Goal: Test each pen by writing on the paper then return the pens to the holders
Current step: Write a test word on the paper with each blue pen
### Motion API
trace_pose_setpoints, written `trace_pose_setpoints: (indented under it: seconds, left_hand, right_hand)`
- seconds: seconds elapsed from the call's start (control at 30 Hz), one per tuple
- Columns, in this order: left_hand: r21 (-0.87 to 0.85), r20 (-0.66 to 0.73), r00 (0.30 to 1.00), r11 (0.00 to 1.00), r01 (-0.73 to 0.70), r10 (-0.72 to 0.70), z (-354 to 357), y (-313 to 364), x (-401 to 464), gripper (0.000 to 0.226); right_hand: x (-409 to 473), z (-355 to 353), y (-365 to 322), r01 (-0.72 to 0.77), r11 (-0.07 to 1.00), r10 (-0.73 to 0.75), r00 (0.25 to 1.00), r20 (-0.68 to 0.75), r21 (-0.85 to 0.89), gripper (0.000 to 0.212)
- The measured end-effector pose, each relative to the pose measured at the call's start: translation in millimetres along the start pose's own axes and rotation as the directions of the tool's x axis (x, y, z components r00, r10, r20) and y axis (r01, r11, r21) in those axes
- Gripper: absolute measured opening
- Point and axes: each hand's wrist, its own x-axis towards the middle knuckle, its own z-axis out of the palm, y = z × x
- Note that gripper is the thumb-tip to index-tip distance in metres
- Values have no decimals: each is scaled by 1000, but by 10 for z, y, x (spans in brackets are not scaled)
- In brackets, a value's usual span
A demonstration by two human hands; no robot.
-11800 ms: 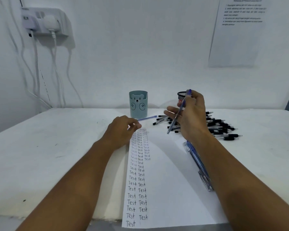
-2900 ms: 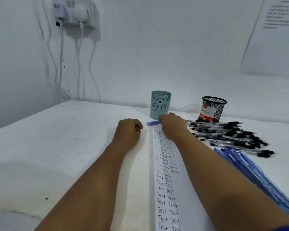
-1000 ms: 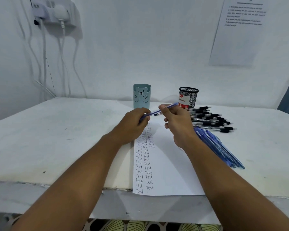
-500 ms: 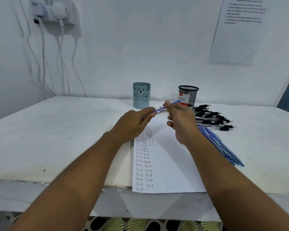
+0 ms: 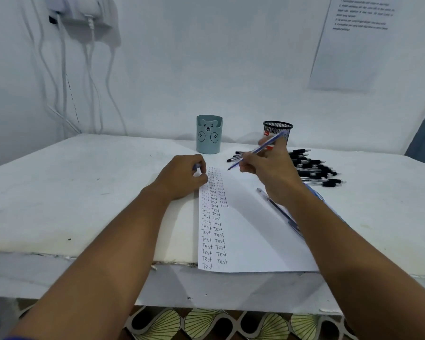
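Note:
My right hand (image 5: 271,169) grips a blue pen (image 5: 260,148), uncapped, with its tip slanting down above the top of the white paper (image 5: 250,231). The paper carries columns of the word "Test". At the paper's top left edge my left hand (image 5: 182,176) is curled round a small blue pen cap (image 5: 196,166). A teal bear pen holder (image 5: 208,134) and a black mesh holder (image 5: 277,130) stand at the back of the table. Several black pens (image 5: 314,169) lie in a heap to the right. A few blue pens (image 5: 282,213) lie under my right forearm.
The white table (image 5: 84,192) meets a white wall at the back. A power strip with hanging cables (image 5: 79,18) is on the wall at the upper left. A printed sheet (image 5: 353,40) is stuck to the wall at the upper right. The paper overhangs the table's front edge.
The two hands held the pen together; now they have parted. The cap stays in my left hand, and my right hand has turned the pen tip down toward the paper.

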Motion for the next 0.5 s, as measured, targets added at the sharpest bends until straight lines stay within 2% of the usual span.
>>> trace_pose_setpoints:
  seconds: [0.07, 0.13, 0.23, 0.3, 0.4, 0.5]
  left_hand:
    - [39, 34, 999, 999, 1, -2, 15, -22, 11, 8]
    - [79, 77, 997, 997, 8, -14, 27, -37, 11, 5]
    - [93, 106, 994, 996, 16, -26, 36, -27, -4, 8]
    - [88, 108, 994, 996, 20, -29, 38, -21, -12, 8]
    - [86, 112, 993, 996, 31, -41, 37, -28, -19, 6]
    - [93, 120, 992, 995, 38, -49, 37, -27, -19, 6]
  right_hand:
    - [-111, -3, 30, 23, 982, -7, 996, 86, -188, 25]
    - [-214, 16, 72, 7, 973, 28, 988, 150, -233, 17]
    - [-345, 39, 112, -96, 986, 121, 975, 187, -138, 18]
    - [-424, 33, 142, -143, 988, 150, 965, 213, -51, 29]
    - [-488, 31, 198, -133, 991, 133, 965, 225, -12, 39]
    - [-489, 37, 229, -113, 993, 119, 969, 218, -40, 34]
